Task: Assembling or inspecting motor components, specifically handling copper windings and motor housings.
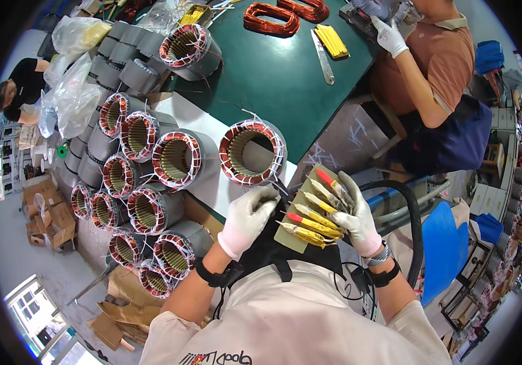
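My right hand (356, 218), in a white glove, is closed on a flat olive-yellow card (292, 236). Across the card lies a row of slim yellow bundles (315, 226) with pale pointed ends, some with red pieces; I cannot make out their exact kind. My left hand (249, 218), also gloved, has its fingers curled and pressed together to the left of the card. What it pinches, if anything, is hidden. Just beyond it an upright motor stator (253, 152), with copper windings laced in white cord, stands on the white sheet (206, 188) at the table's corner.
Several more wound stators (177, 159) stand at the left, beside bare grey cores. On the green table (255, 73) lie copper coils (271, 19), yellow sleeves (332, 41) and a metal blade (322, 58). A co-worker (434, 67) sits at the far right. A black hose (416, 213) curves at my right.
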Motion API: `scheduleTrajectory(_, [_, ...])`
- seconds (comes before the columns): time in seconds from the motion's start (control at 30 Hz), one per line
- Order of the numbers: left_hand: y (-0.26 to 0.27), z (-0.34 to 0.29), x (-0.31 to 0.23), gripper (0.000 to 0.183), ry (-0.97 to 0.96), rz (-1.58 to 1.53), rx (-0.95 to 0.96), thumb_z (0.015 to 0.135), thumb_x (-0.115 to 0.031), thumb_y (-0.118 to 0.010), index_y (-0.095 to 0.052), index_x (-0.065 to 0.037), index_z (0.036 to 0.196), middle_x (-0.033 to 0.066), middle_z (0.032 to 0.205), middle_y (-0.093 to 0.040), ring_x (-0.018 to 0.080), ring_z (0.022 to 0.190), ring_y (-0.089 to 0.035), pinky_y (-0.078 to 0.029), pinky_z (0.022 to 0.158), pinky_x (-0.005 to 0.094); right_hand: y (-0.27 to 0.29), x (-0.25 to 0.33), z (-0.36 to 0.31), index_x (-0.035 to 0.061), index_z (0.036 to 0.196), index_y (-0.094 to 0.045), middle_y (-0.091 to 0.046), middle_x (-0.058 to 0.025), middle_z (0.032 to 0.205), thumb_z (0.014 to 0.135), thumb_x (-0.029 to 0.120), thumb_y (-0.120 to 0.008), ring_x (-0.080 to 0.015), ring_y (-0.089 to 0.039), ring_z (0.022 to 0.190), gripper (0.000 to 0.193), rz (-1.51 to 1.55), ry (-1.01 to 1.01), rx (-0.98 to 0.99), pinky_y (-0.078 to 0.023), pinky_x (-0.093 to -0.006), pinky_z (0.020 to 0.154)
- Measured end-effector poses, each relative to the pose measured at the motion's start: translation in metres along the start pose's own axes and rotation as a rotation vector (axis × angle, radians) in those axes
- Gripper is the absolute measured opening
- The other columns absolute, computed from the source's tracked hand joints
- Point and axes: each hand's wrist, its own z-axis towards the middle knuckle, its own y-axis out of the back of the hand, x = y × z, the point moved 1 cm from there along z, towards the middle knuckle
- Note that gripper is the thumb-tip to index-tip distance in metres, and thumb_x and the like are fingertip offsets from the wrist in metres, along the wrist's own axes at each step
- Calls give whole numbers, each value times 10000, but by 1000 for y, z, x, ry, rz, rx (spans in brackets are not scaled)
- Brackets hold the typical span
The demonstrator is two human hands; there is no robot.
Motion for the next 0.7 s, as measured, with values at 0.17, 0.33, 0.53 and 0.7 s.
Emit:
scheduleTrajectory(0.17, [-13, 19, -1, 292, -132, 165, 167, 945, -89, -599, -666, -13, 1219, 142, 1033, -725, 188, 917, -706, -546, 850, 326, 2, 0, 1, -11, 1577, -224, -406, -165, 1536, 777, 226, -817, -250, -415, 1424, 1023, 10, -9, -1, -324, -373, 1191])
scheduleTrajectory(0.33, [-19, 28, 5, 295, -100, 58, 168, 952, -87, -595, -659, 11, 1223, 154, 1024, -727, 187, 896, -710, -546, 838, 320, 4, 2, -1, -12, 1578, -221, -391, -172, 1547, 784, 208, -802, -256, -407, 1433, 1008, 3, -20, -10, -319, -374, 1194])
scheduleTrajectory(0.53, [-17, 3, -1, 236, 120, -200, 5, 968, -117, -590, -652, 39, 1133, 102, 908, -696, 146, 787, -670, -547, 729, 299, 12, -6, -2, -13, 1579, -217, -353, -180, 1570, 794, 172, -784, -266, -372, 1454, 986, 30, -8, -16, -291, -377, 1208])
scheduleTrajectory(0.7, [-11, -7, 11, 472, 220, -239, 552, 962, -298, -680, -581, 27, 1290, 64, 1032, -699, 122, 819, -658, -560, 756, 284, 0, 1, 3, 5, 1583, -209, -376, -193, 1550, 801, 192, -770, -279, -400, 1434, 981, 24, 43, -41, -330, -385, 1189])
